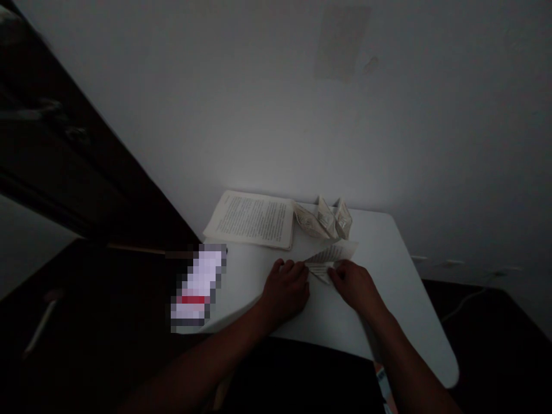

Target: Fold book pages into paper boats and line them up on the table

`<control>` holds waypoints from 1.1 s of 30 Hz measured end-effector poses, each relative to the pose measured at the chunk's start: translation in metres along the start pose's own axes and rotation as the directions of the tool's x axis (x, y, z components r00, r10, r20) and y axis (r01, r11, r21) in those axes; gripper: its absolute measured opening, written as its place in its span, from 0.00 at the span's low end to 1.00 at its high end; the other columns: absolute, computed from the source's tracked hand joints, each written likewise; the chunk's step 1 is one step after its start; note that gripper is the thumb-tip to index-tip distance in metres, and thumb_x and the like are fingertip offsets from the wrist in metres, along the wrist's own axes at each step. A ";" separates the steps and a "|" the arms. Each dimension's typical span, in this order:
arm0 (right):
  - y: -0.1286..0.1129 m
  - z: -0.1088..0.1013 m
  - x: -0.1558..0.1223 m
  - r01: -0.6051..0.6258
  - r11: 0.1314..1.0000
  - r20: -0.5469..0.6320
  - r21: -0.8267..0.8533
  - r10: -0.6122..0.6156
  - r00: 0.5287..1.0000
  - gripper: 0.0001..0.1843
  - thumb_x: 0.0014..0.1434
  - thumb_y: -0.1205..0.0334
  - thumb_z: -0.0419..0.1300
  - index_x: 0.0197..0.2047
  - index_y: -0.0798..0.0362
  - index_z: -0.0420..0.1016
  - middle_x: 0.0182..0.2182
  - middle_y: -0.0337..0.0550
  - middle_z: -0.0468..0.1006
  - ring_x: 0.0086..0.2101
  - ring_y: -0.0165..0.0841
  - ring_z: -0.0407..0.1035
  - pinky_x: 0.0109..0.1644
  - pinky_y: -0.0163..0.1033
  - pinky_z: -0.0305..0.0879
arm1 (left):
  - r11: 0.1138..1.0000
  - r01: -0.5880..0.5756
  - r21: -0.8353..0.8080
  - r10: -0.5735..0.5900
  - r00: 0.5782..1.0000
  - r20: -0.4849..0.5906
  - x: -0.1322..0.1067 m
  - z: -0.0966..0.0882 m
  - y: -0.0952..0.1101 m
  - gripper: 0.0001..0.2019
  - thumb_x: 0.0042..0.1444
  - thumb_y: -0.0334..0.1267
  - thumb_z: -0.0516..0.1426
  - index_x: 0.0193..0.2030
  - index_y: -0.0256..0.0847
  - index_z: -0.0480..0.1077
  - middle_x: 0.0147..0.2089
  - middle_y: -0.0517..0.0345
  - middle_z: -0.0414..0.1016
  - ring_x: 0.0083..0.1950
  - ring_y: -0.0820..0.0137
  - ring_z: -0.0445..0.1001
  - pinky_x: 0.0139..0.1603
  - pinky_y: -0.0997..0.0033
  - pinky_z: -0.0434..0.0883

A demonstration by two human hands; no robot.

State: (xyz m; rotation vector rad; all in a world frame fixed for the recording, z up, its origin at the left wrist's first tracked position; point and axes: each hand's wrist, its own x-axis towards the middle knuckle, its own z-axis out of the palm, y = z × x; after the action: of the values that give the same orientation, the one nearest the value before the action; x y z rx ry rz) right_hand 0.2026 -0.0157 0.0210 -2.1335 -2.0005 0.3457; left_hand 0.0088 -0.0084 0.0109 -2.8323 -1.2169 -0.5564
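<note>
A partly folded sheet of printed paper lies on the white table, with a pointed lower edge and a flap standing up toward the back. My left hand presses on its left end with curled fingers. At the right end, my right hand pinches the paper between thumb and fingers. Just behind it, several folded paper boats stand close together. To their left rests a thick stack of printed pages, possibly a book without its cover.
The white table stands against a pale wall. On its left edge lies a pixelated, phone-shaped bright object. A dark door with a handle is at the left. A cable runs along the wall at the right.
</note>
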 end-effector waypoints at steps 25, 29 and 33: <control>-0.001 -0.010 -0.002 -0.037 0.996 0.035 0.080 0.034 0.999 0.17 0.55 0.47 0.54 0.26 0.52 0.69 0.23 0.42 0.75 0.25 0.33 0.68 0.29 0.35 0.55 | 0.999 -0.005 -0.034 0.005 1.000 -0.016 -0.005 0.006 -0.002 0.16 0.56 0.37 0.52 0.51 0.45 0.68 0.51 0.50 0.69 0.50 0.60 0.65 0.52 0.53 0.59; -0.011 -0.009 -0.002 -0.147 0.989 0.043 0.028 0.146 0.988 0.22 0.53 0.40 0.54 0.31 0.53 0.71 0.26 0.46 0.77 0.28 0.37 0.71 0.27 0.36 0.54 | 0.999 -0.010 -0.034 0.009 0.999 -0.034 -0.004 0.005 -0.002 0.16 0.56 0.37 0.53 0.51 0.44 0.67 0.50 0.50 0.70 0.50 0.60 0.65 0.52 0.54 0.59; -0.022 -0.010 -0.002 -0.240 0.970 0.066 -0.037 0.242 0.968 0.28 0.50 0.35 0.52 0.35 0.53 0.72 0.31 0.53 0.79 0.33 0.45 0.74 0.28 0.39 0.56 | 0.998 0.005 -0.056 -0.006 1.000 -0.013 -0.003 0.003 -0.001 0.15 0.57 0.36 0.51 0.51 0.42 0.67 0.50 0.51 0.70 0.49 0.61 0.65 0.52 0.55 0.59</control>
State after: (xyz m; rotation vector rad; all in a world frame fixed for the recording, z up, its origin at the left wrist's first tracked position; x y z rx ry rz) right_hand 0.1849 -0.0159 0.0368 -2.4214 -1.7920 0.4368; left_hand 0.0070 -0.0093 0.0066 -2.8669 -1.2266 -0.6178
